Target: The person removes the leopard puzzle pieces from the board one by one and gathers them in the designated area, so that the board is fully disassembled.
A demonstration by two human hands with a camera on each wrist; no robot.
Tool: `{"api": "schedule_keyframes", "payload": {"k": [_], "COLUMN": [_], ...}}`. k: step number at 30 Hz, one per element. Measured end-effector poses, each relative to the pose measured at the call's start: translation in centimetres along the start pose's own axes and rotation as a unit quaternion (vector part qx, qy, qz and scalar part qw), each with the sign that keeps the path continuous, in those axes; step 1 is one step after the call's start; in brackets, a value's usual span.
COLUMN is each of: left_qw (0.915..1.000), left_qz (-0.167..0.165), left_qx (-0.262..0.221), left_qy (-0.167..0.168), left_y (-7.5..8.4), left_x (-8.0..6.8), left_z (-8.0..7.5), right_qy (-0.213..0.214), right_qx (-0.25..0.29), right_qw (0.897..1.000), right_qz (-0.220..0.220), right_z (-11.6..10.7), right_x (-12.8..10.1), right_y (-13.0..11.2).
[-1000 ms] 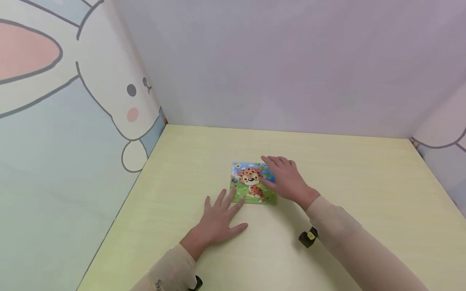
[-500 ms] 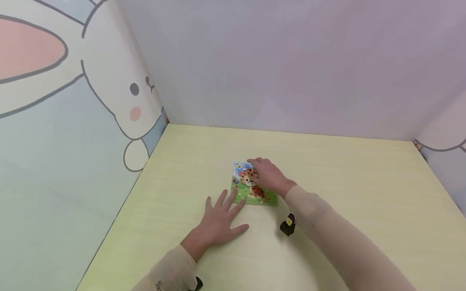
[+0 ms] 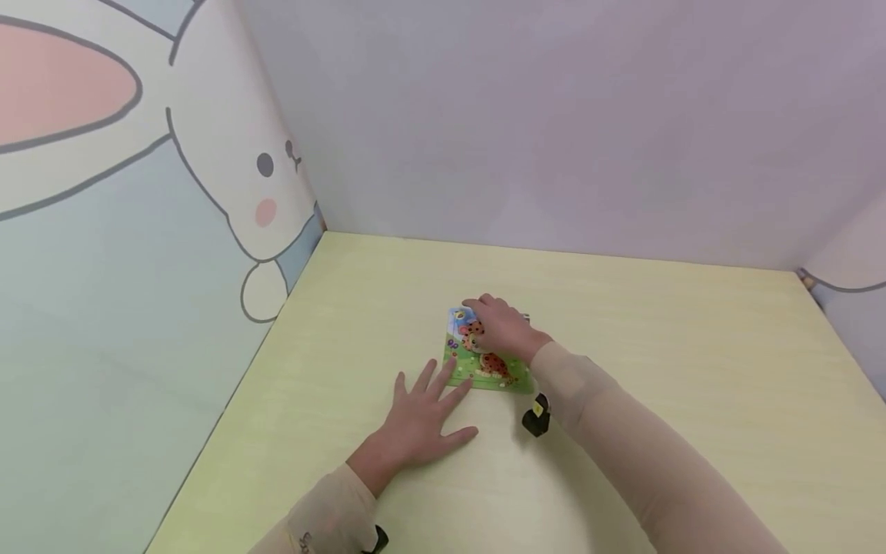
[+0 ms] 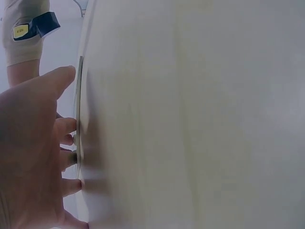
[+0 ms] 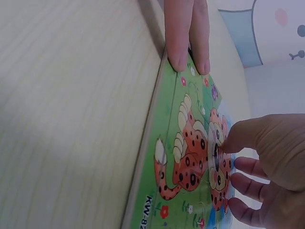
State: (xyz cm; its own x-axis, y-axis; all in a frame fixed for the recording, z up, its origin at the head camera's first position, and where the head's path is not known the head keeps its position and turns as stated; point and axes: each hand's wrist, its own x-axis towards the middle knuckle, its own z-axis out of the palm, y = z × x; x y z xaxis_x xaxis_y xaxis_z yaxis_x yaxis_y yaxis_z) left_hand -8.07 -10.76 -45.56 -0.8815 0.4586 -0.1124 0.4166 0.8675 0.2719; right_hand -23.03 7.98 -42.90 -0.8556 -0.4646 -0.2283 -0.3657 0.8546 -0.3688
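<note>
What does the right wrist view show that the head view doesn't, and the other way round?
Only the right wrist view shows the right hand pinching a piece at the leopard's head, two left fingertips pressed on the puzzle corner, and lettering along its edge. Only the head view shows the whole table, the bunny wall, both sleeves and the flat left hand. Both show the puzzle and both hands touching it.

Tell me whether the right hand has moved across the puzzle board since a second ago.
Yes. The right hand has slid leftward from the right edge of the puzzle board onto its upper middle, covering the leopard's head.
</note>
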Motion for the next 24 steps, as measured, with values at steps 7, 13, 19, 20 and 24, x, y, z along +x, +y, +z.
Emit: {"api": "schedule_keyframes", "payload": {"k": [7,13,19,20,24], "left_qw": [1.0,1.0,1.0,1.0,1.0], "left_qz": [-0.002,0.001,0.001,0.001,0.001], "left_qx": [0.003,0.003,0.003,0.003,0.005], "left_qy": [-0.002,0.0,0.0,0.0,-0.001], "left_y": [0.12,0.15,0.31,0.32,0.32], "left_x": [-0.02,-0.07,-0.1,-0.09,-0.01], "left_z": [-0.04,0.13,0.06,0.07,0.18], "right_qy": [-0.044,-0.063,-0.064,-0.063,-0.06], "right_qx": [0.011,0.02,0.017,0.018,0.023], "right_qw": [0.999,0.997,0.997,0.997,0.997], "right_qz": [0.021,0.032,0.027,0.027,0.03], "right_z": [-0.6,-0.73,-0.83,-0.82,-0.68], "right_x": [0.85,0.99,0.83,0.79,0.7], "right_y": [-0.29,-0.55,-0.56,-0.54,-0.48]}}
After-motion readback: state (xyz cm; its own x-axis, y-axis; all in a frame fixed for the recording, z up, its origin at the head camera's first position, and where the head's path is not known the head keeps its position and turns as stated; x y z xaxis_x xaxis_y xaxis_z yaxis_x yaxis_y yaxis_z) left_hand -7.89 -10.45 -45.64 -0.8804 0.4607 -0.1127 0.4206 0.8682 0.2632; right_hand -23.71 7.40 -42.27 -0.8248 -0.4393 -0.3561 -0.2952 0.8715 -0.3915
